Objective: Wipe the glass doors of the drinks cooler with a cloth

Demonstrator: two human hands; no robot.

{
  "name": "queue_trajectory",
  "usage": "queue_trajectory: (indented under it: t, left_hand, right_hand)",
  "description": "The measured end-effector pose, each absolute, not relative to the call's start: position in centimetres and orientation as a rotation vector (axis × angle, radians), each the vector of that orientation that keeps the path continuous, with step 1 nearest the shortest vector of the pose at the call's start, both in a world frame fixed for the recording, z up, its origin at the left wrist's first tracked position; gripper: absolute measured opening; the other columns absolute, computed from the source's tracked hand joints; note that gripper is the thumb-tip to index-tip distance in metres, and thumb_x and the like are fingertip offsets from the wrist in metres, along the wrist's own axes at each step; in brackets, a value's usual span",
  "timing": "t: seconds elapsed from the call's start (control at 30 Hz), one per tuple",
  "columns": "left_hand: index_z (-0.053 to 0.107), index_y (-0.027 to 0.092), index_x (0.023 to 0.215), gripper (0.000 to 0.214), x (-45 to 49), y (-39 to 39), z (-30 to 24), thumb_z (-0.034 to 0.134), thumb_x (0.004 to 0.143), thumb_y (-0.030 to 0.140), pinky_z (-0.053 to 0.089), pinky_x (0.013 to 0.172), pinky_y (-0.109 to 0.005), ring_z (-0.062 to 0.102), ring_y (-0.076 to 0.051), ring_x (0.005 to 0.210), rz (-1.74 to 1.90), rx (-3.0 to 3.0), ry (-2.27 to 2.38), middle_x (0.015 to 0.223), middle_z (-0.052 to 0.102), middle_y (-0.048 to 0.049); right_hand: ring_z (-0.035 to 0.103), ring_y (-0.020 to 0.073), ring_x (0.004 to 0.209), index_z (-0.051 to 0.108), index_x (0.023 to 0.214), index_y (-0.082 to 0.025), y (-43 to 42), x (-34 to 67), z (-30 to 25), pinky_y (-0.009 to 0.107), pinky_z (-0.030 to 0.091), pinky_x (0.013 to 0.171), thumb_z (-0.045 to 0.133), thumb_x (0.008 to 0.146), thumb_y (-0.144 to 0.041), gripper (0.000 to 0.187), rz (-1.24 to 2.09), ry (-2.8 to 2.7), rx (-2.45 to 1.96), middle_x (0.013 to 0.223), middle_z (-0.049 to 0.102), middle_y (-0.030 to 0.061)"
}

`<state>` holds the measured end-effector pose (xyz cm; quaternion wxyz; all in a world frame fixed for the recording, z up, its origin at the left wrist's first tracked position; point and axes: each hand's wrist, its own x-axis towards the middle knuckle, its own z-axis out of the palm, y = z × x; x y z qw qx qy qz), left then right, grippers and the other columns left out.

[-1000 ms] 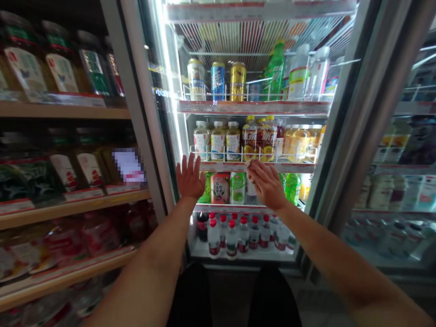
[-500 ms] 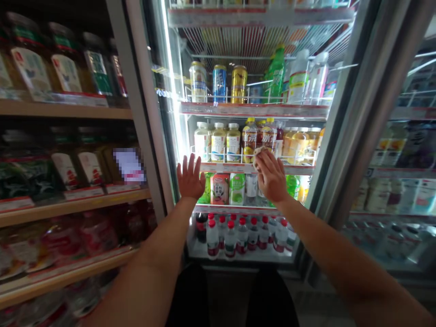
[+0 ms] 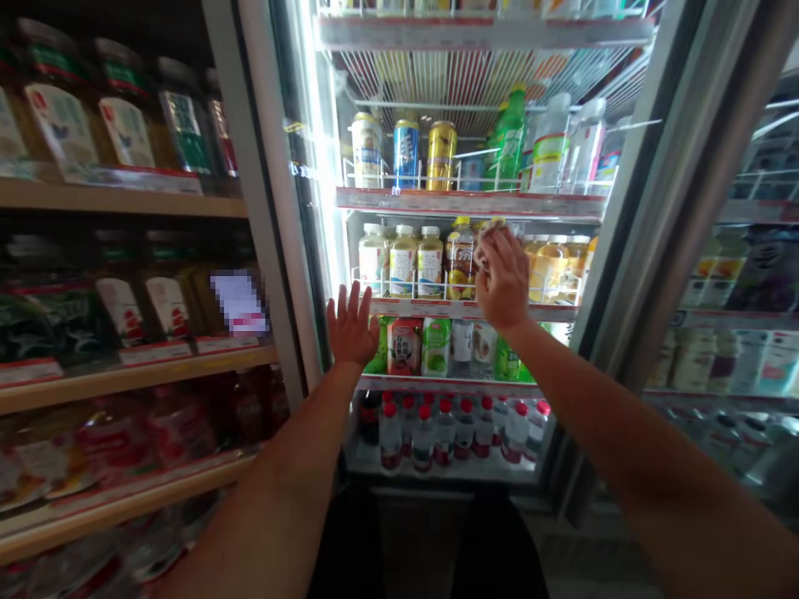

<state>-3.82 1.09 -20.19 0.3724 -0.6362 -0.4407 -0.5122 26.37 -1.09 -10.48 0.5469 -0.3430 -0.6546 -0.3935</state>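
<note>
Two dark trouser legs (image 3: 346, 541) are seen at the bottom edge, with both bare forearms stretched forward above them. The left hand (image 3: 350, 326) is held flat and wide open, fingers spread, against the left part of the glass door (image 3: 309, 208); nothing is gripped by it. The right hand (image 3: 504, 283) is raised higher, fingers bent and closed over a crumpled pale cloth (image 3: 490, 241). The cloth is bunched at the fingertips, in front of the middle drinks row; exact contact with the glass cannot be told.

To the left, wooden shelves (image 3: 125, 197) are filled with bottles and packs, partly dark and blurred. To the right, a metal column (image 3: 699, 191) is seen.

Behind the glass, red-capped bottles (image 3: 423, 437) are lined up at the bottom. Above them, a red pack (image 3: 404, 345) and a green pack (image 3: 435, 345) are placed side by side. White-capped bottles (image 3: 403, 262) and a yellow-capped brown bottle (image 3: 460, 258) are set on the next shelf, partly covered by the right hand. Cans (image 3: 405, 154) and a green bottle (image 3: 510, 133) are stood higher up.
</note>
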Motion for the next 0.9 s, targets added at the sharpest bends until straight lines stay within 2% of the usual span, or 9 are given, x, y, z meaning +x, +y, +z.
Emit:
queue_trajectory:
  t: [0.17,0.27,0.43,0.67,0.8,0.9]
  left_hand:
    - [0.039,0.019,0.156,0.058,-3.9,1.2,-20.2,0.04,0.099,0.033,0.006,0.128,-0.05,0.01,-0.025,0.155,-1.331,-1.651,-1.128,0.163,0.031,-0.0079]
    - [0.038,0.02,0.156,0.059,-3.9,1.2,-20.2,0.041,0.099,0.033,0.006,0.128,-0.051,0.011,-0.026,0.155,-1.331,-1.652,-1.126,0.163,0.031,-0.0076]
    - [0.037,0.02,0.157,0.059,-3.9,1.0,-20.2,0.041,0.1,0.033,0.006,0.128,-0.051,0.01,-0.026,0.155,-1.334,-1.659,-1.121,0.163,0.031,-0.0081]
    - [0.036,0.021,0.157,0.059,-4.0,1.2,-20.2,0.041,0.099,0.033,0.009,0.127,-0.053,0.012,-0.027,0.155,-1.333,-1.652,-1.109,0.163,0.032,-0.0086]
    - [0.037,0.024,0.157,0.058,-4.4,0.8,-20.1,0.042,0.1,0.034,0.012,0.126,-0.053,0.017,-0.029,0.155,-1.311,-1.664,-1.101,0.162,0.035,-0.0094]
    - [0.043,0.023,0.153,0.055,-4.9,0.1,-19.1,0.041,0.1,0.037,0.019,0.124,-0.052,0.028,-0.03,0.152,-1.314,-1.652,-1.077,0.159,0.04,-0.0119]
  right_hand:
    - [0.038,0.0213,0.149,0.032,0.157,-0.034,-1.9,25.7,-11.0,0.049,0.024,0.127,0.047,0.098,-0.021,0.063,-1.072,-2.113,-0.644,0.155,0.05,-0.0012]
    - [0.036,0.0251,0.15,0.037,0.155,-0.033,-1.4,26.3,-8.5,0.054,0.021,0.126,0.045,0.097,-0.022,0.06,-1.0,-1.889,-0.75,0.158,0.046,0.0004]
    - [0.032,0.0328,0.151,0.039,0.155,-0.028,-0.2,27.3,-3.8,0.06,0.026,0.122,0.038,0.095,-0.023,0.061,-0.914,-1.537,-0.809,0.159,0.042,0.005]
    - [0.033,0.0306,0.15,0.042,0.153,-0.024,-1.3,29.5,-3.6,0.057,0.027,0.122,0.041,0.093,-0.027,0.06,-1.071,-1.777,-0.786,0.157,0.044,0.0072]
    - [0.038,0.0299,0.147,0.049,0.148,-0.023,-0.5,30.1,-4.0,0.055,0.032,0.119,0.041,0.091,-0.025,0.057,-1.081,-1.617,-0.783,0.154,0.048,0.0085]
    - [0.045,0.0299,0.142,0.056,0.14,-0.02,1.2,30.6,-3.9,0.055,0.037,0.115,0.042,0.089,-0.021,0.053,-1.034,-1.308,-0.764,0.147,0.054,0.011]
